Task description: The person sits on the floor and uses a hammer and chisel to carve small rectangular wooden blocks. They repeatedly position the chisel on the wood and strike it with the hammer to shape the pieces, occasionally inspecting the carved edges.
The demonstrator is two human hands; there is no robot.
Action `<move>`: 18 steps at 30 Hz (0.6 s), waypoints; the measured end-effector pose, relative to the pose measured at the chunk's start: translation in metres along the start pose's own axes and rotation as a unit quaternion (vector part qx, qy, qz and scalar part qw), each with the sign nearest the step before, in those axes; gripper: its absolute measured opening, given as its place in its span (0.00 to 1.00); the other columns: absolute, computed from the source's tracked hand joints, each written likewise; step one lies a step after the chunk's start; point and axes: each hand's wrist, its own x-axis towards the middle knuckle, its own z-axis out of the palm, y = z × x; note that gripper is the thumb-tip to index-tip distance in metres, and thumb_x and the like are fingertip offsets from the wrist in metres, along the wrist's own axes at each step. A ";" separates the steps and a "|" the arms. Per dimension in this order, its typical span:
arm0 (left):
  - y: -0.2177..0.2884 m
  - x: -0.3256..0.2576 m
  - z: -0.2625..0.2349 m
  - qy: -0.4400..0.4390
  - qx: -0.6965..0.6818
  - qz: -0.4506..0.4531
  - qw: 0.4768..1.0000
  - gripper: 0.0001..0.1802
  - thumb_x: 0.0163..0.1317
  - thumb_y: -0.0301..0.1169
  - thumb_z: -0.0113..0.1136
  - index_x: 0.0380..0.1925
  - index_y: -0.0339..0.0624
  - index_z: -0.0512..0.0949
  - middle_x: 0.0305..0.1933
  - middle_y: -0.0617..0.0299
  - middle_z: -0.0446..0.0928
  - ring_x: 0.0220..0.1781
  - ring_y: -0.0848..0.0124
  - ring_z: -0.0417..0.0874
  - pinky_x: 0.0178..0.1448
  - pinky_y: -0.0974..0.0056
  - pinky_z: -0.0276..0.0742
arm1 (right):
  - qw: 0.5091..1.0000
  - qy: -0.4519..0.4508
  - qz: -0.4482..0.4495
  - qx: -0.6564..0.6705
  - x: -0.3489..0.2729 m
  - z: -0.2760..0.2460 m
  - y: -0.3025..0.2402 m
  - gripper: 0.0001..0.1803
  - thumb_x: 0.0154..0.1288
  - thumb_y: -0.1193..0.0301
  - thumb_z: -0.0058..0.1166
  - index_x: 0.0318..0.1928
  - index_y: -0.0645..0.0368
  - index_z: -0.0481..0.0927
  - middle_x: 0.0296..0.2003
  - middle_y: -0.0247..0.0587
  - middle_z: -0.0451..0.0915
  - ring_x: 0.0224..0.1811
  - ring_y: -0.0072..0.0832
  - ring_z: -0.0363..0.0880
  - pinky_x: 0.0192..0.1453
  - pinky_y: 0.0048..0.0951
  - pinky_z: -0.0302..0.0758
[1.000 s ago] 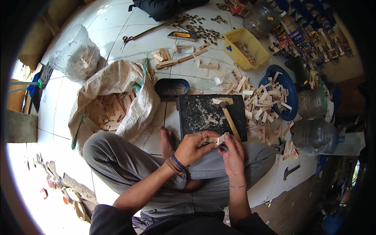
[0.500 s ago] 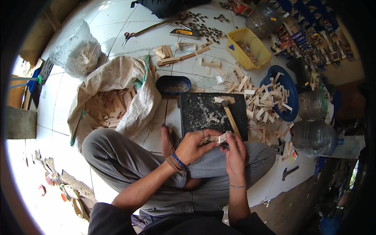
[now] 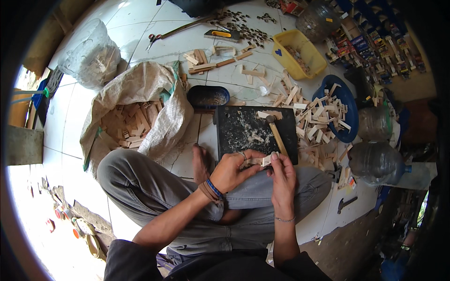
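Between my two hands, just over the near edge of a black board [image 3: 229, 119], is a small pale wooden block [image 3: 266, 160]. My left hand [image 3: 233, 172] pinches its left end with bent fingers, and my right hand [image 3: 283, 177] grips the right end between thumb and fingers. Fingers partly cover the block, so its full shape is hidden. On the board lies a hammer [image 3: 278, 139] with a wooden handle, beside flat wood scraps and pale shavings.
Left of the board stands a woven sack [image 3: 173, 112] holding wood offcuts. A blue oval tray [image 3: 208, 107] sits behind it. To the right, wooden pieces [image 3: 309, 117] spill around a blue basin [image 3: 352, 114]; a yellow tub [image 3: 315, 52] is farther back. A second hammer [image 3: 347, 205] lies right of my knee.
My hands keep the wooden block in nearly the same place, with only a slight shift of the fingers. The whole view has tilted a little.
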 end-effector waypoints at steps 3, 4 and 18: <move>0.003 0.001 -0.003 -0.016 0.001 -0.002 1.000 0.20 0.66 0.29 0.73 0.56 0.38 0.82 0.49 0.54 0.89 0.50 0.66 0.91 0.54 0.64 0.83 | 1.000 0.008 -0.007 -0.007 0.001 0.002 0.000 0.10 0.78 0.64 0.62 0.48 0.57 0.82 0.37 0.26 0.82 0.34 0.12 0.71 0.38 0.18 0.67; 0.005 0.000 -0.006 -0.033 0.007 -0.009 0.999 0.20 0.66 0.29 0.73 0.56 0.38 0.82 0.50 0.54 0.89 0.51 0.66 0.91 0.55 0.64 0.83 | 1.000 0.010 -0.010 -0.009 0.001 0.003 0.000 0.11 0.77 0.64 0.63 0.48 0.58 0.82 0.36 0.26 0.81 0.33 0.12 0.70 0.37 0.17 0.66; 0.000 0.011 -0.004 -0.008 -0.060 0.042 0.997 0.11 0.68 0.28 0.71 0.47 0.36 0.86 0.51 0.54 0.88 0.54 0.65 0.89 0.60 0.63 0.82 | 1.000 -0.001 -0.007 0.002 0.004 0.005 -0.006 0.10 0.77 0.64 0.64 0.47 0.57 0.82 0.35 0.24 0.81 0.33 0.10 0.70 0.36 0.17 0.66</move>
